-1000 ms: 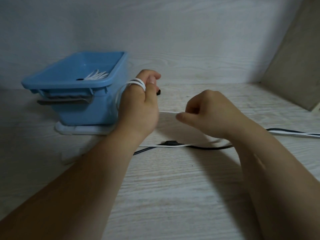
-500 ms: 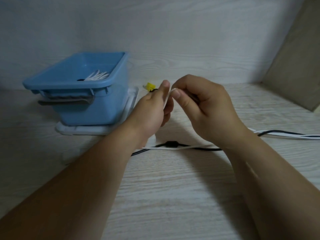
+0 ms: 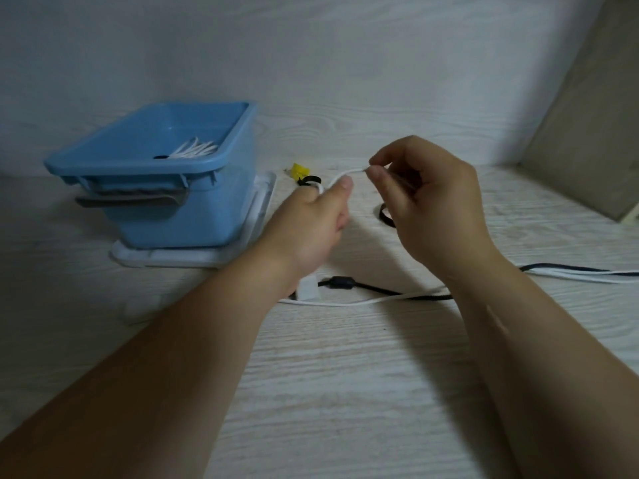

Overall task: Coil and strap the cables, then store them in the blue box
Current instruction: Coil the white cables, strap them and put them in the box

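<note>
Head view — pale wood-grain surface (image 3: 345,392), matching wall (image 3: 345,63) behind blue box (image 3: 179,216) — dim.

Right of the blue box (image 3: 173,209), the black cable (image 3: 342,282) and white cable (image 3: 345,303) are cut off at the edge; the white contents (image 3: 193,152) inside cannot be identified.

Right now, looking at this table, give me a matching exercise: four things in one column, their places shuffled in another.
1 raised thin white cable
2 black cable with cylindrical bead
3 white coiled bundle
4 flat white tray

A under the blue plastic box
B pinched by the right hand
C inside the box
D lying on the table

Pairs: 1-B, 2-D, 3-C, 4-A
</note>
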